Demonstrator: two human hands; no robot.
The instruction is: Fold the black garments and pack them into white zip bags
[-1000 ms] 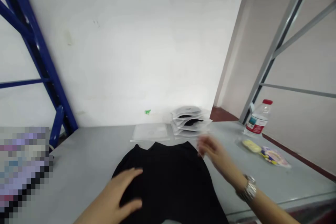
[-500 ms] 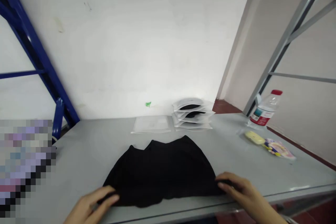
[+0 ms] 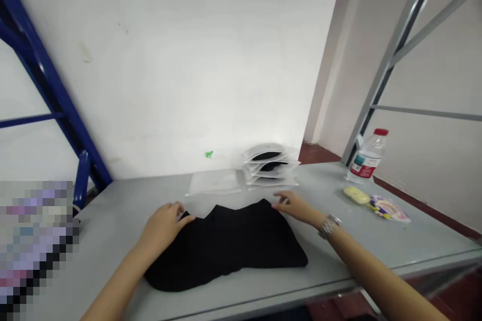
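Observation:
A black garment (image 3: 233, 241) lies flat across the grey table, its far edge notched and its near edge wavy. At its far left corner is my left hand (image 3: 165, 223), thumb and fingers apart, the thumb over the cloth's edge. My right hand (image 3: 291, 206) is by the far right corner, fingers bent but apart, with a metal-band watch (image 3: 329, 225) on the wrist. Neither hand has cloth gripped that I can see. Just beyond the garment lies a flat frosted plastic bag (image 3: 213, 182). Beside it is a stack of frosted bags (image 3: 270, 165) with black contents.
A red-capped water bottle (image 3: 367, 155) stands at the right, behind a pale yellow object (image 3: 356, 195) and a colourful packet (image 3: 389, 209). A blue metal frame (image 3: 56, 90) rises on the left, a grey one on the right. A blurred-out patch covers the lower left.
Both hands have let go of the garment's near corners and moved away from me to its far corners. The garment's near left edge now lies rounded on the table. The camera view has shifted slightly.

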